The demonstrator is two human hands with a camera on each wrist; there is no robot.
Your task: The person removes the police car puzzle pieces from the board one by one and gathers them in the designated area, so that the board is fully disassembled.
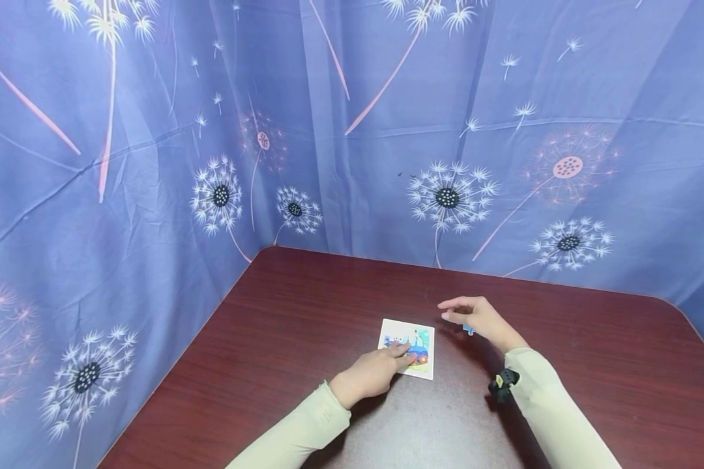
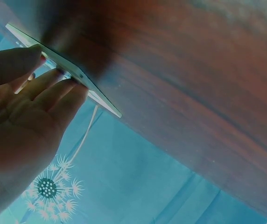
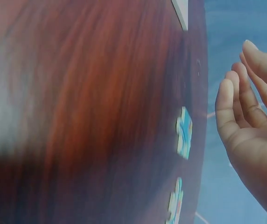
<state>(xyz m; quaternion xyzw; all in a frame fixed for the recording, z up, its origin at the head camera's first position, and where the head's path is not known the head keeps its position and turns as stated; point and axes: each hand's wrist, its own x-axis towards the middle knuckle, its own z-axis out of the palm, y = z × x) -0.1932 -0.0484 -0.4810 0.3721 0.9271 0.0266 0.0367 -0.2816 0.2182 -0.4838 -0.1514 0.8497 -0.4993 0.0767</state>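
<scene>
Leftward, the table's side edge (image 1: 185, 359) runs well apart from the left hand (image 1: 371, 375), whose outstretched fingers rest on a picture board (image 1: 390, 329). Tabletop (image 1: 305, 312) extends around this board, too nearly square to tell a long axis; its far edge slants slightly nearer at right, vehicle picture upright toward the person. Rightward, the right hand (image 1: 480, 319) hovers loosely spread, holding nothing, near a blue puzzle piece (image 1: 468, 329).

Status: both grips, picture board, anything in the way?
Left grip touching picture board. Right grip empty, raised near loose puzzle pieces. In the way: left grip covers part of the board.
</scene>
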